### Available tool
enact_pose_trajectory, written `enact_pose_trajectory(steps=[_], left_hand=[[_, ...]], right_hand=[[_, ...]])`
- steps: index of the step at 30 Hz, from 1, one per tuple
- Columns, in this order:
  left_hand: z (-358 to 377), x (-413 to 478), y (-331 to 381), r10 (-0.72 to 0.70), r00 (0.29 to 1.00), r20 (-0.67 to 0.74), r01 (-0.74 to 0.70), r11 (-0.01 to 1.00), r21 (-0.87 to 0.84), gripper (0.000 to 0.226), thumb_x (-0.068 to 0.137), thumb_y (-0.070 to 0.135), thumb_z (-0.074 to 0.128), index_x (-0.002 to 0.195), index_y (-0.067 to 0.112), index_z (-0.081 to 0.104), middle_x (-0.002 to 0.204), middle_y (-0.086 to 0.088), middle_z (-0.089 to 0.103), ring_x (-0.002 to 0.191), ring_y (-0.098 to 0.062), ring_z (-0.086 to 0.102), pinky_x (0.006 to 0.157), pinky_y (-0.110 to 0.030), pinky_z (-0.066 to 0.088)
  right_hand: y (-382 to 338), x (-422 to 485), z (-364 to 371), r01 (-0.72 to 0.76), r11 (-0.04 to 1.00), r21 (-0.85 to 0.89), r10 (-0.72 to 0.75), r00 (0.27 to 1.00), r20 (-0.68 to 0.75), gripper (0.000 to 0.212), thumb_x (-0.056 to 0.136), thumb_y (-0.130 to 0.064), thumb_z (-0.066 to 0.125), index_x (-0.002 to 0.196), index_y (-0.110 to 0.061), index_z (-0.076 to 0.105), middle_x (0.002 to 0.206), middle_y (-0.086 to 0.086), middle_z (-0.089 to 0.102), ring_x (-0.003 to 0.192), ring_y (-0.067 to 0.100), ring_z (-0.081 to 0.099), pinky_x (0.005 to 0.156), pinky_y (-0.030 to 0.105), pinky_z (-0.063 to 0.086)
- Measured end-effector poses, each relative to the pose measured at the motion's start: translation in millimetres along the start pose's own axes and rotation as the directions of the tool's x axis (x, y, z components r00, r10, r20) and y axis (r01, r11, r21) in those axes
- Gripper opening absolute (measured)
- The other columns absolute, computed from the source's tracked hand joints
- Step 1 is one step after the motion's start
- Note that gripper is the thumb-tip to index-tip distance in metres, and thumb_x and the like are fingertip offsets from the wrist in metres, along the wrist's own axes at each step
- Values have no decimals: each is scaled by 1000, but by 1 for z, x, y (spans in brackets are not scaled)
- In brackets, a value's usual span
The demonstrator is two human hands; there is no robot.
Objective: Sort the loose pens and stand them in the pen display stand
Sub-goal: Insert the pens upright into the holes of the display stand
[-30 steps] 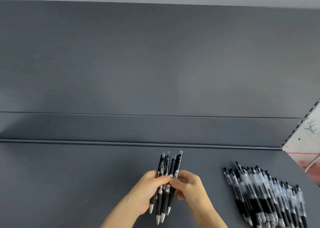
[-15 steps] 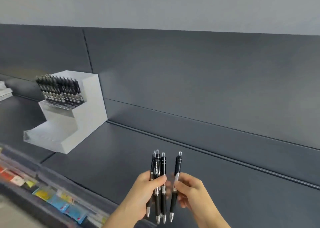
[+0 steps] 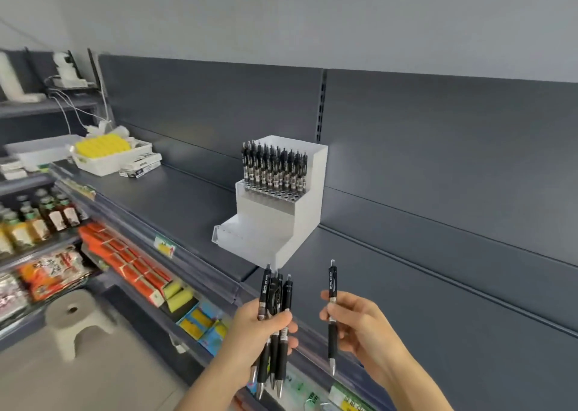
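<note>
Left hand (image 3: 259, 332) wraps around a bundle of black pens (image 3: 275, 304), fingers curled across the barrels and thumb clamped on top. There are three or four in there, too tightly packed to count, with clickers up and silver tips hanging down below the fist. Over on the other side, the right hand (image 3: 359, 326) pinches a single black pen (image 3: 332, 285) between thumb and fingertips. It stands upright, tip down, clear of the bundle, with open air between the two. Both hands hang out in front of the front edge of the dark grey shelf (image 3: 187, 201). On that shelf sits the white stepped pen display stand (image 3: 281, 223), its tall back close against the back panel (image 3: 438, 160) and its low front tray reaching toward the front edge. The top tier is packed with rows of standing black pens (image 3: 275, 166), all upright with clickers up, and a line of round holes shows along the front of that tier. Further along toward the shelf's far left end sits a white box of yellow items (image 3: 100, 146) with flat packets beside it. Below the shelf edge there are bottles (image 3: 53, 216) and orange packs (image 3: 125, 260) on the lower shelves, and a pale plastic stool (image 3: 75, 313) stands on the floor at lower left.
</note>
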State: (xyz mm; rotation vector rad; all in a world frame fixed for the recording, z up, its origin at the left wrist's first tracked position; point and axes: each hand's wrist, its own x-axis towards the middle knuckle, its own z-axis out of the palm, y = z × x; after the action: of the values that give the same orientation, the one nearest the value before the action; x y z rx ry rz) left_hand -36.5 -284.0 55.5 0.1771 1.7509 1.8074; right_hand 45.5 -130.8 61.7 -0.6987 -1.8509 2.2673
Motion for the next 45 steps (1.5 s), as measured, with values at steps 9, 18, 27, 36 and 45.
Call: enact_pose_trajectory(steps=[9,18,27,36,45], left_hand=[[-77,49,28,-14,997,-70,12,1000,-20,8,87,4,62,93,0,61,72,-15,71,56,-25,67,54,-33,55],[-101,138,78,45,998,-53,-44,999,18,13,87,3,61,96,-6,58,72,-17,70,57,-28,65,53,-33,54],[-108,197,108,49,995,90,-52,998,36,9,88,5,60,94,-1,58,78,-16,71,59,-26,67,55,-32,56],[-139,247,122,53,943,329,-125,972,200,3,88,3,58,91,2,58,77,-14,70,58,-23,67,53,-27,52],[-170,277,140,53,894,446,-185,948,258,9,89,3,56,98,0,57,79,-12,70,60,-22,69,59,-29,56]], right_hand=[[-12,81,61,78,995,-55,-79,997,-2,8,87,3,55,86,-2,61,72,9,70,46,10,40,44,19,31],[-54,168,73,229,962,-148,-246,963,-112,11,87,-1,58,83,10,59,65,9,52,53,13,43,47,19,36],[-109,221,81,413,746,-522,-641,656,-397,15,90,-9,55,88,4,61,74,16,64,68,35,55,73,47,51],[-108,260,108,287,715,-637,-681,493,-542,17,94,-12,51,105,-2,60,84,4,62,69,22,53,63,24,42],[-87,286,133,66,693,-718,-650,488,-582,9,95,-8,47,99,-11,54,70,1,55,60,17,46,61,30,37]])
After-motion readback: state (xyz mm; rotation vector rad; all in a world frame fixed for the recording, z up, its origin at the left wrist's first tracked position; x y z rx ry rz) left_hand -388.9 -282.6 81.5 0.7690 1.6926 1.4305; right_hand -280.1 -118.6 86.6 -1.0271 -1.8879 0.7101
